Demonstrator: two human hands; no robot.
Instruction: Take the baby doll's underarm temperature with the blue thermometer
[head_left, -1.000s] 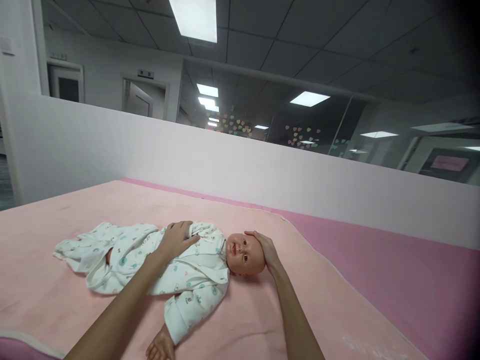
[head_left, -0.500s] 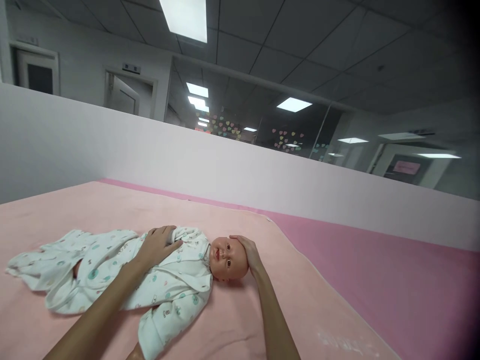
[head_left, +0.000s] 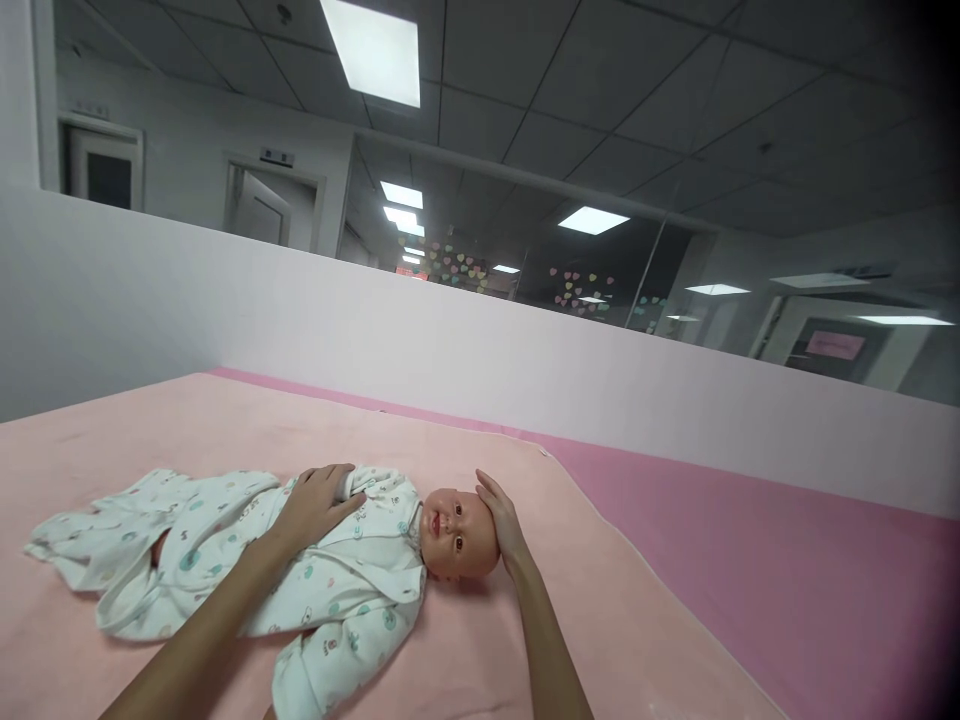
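Note:
A baby doll (head_left: 459, 540) lies on its back on a pink padded mat, its head to the right and its legs to the left. It wears a white printed baby outfit (head_left: 360, 580) with small green and brown figures. My left hand (head_left: 319, 503) rests flat on the doll's chest, fingers spread and pointing away from me. Against the crown of the doll's head is my right hand (head_left: 502, 515), its fingers extended and the palm side toward the head. Part of the doll's far arm is hidden behind my left hand.
The pink mat (head_left: 480, 660) covers the surface, with a darker pink surface (head_left: 735, 560) beyond its right edge. A low white wall (head_left: 465, 350) runs along the back. Past it are windows with heart-shaped stickers (head_left: 457, 265), doors and ceiling lights.
My right hand's fingers have lifted slightly off the top of the doll's head and straightened. My left hand stays on the chest. The whole view has shifted a little downward in the picture.

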